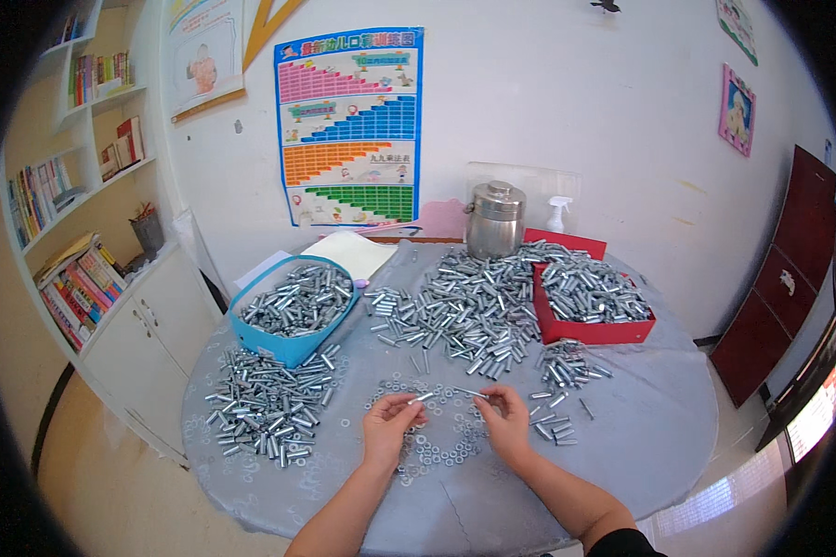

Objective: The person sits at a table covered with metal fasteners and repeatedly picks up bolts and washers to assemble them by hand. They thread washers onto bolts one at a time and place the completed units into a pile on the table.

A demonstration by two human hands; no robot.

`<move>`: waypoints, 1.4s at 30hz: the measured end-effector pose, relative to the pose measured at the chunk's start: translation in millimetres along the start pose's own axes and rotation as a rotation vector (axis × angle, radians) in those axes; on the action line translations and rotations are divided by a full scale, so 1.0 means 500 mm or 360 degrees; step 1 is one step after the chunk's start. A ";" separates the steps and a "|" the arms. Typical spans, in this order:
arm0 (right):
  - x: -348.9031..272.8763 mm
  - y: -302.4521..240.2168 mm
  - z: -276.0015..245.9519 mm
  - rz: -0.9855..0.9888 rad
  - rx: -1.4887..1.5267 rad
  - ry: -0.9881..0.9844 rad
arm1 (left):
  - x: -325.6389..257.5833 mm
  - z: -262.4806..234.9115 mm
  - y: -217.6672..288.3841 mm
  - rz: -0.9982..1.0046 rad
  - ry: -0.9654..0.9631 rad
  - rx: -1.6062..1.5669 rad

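Observation:
My left hand (393, 429) pinches a short silvery metal sleeve (421, 397) between thumb and fingertips. A thin metal bolt (469, 392) is gripped in the fingertips of my right hand (503, 423), pointing toward the left hand. The two parts are apart, a small gap between them. Under and between the hands lie many loose washers (450, 453), spread flat on the grey-covered table (344, 492). Just beyond the hands, a large heap of metal sleeves (478, 311) covers the middle of the table.
A blue basket (293, 351) full of metal parts stands at the left, with another pile (269, 408) before it. On the right, a red box (594, 331) holds more; a small pile (567, 365) lies near it. Behind are a steel canister (496, 221) and a spray bottle (558, 213).

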State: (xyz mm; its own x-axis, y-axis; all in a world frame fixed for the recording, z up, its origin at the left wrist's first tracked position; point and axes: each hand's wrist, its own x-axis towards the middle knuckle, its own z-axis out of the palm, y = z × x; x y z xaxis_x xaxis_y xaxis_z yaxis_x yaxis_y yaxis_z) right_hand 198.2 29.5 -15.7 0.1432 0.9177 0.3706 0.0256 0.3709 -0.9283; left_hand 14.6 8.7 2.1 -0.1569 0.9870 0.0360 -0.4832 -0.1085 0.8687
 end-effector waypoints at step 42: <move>-0.030 -0.012 -0.004 0.0281 0.0581 -0.0368 | -0.035 0.020 -0.038 -0.0001 -0.0500 0.0734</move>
State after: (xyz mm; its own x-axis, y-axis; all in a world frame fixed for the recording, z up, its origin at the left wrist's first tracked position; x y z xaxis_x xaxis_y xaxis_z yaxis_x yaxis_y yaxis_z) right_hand 197.7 13.4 -15.5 -0.1115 0.9635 0.2434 -0.3351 0.1941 -0.9220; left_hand 35.1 -5.3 -10.1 0.1419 0.9827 0.1193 -0.0451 -0.1140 0.9925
